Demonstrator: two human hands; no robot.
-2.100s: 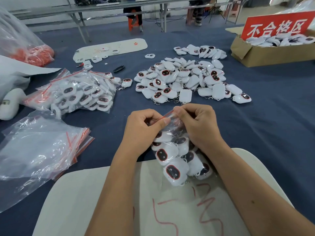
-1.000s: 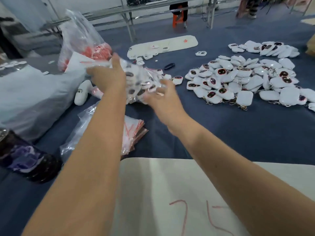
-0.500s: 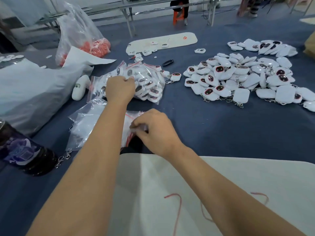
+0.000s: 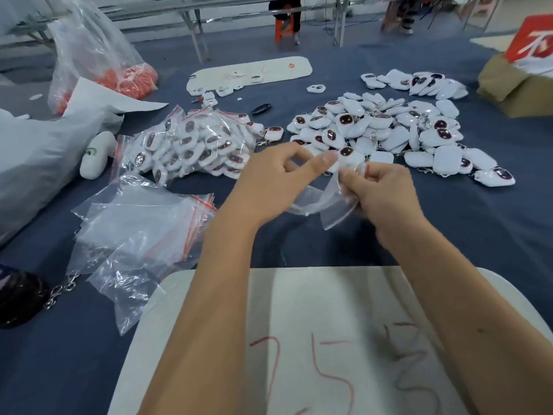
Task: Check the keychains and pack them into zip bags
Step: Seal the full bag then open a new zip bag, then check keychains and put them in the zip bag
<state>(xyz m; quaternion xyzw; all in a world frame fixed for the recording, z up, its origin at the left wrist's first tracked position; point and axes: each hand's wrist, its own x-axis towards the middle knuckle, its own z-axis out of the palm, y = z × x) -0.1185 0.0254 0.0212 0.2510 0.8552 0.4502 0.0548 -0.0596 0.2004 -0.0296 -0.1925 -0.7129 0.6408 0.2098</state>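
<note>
An empty clear zip bag (image 4: 329, 205) with a red seal line hangs between my hands above the blue table. My right hand (image 4: 380, 196) pinches its top edge, and the fingers of my left hand (image 4: 275, 181) pinch the other side of its mouth. Loose white keychains (image 4: 386, 130) with dark faces lie in a heap just beyond my hands. To the left of that heap lies a pile of filled zip bags (image 4: 194, 142). A stack of empty zip bags (image 4: 134, 232) rests at my left forearm.
A white board (image 4: 299, 339) with red scribbles lies under my forearms. A cardboard box (image 4: 514, 88) with a red sign stands far right. A big plastic bag of red parts (image 4: 98, 55) and grey sheeting (image 4: 39, 157) fill the left. A dark bottle (image 4: 18, 295) sits at the left edge.
The filled bag went onto the pile at the left. My right hand took one empty bag from the stack, and both hands now hold it up in the middle.
</note>
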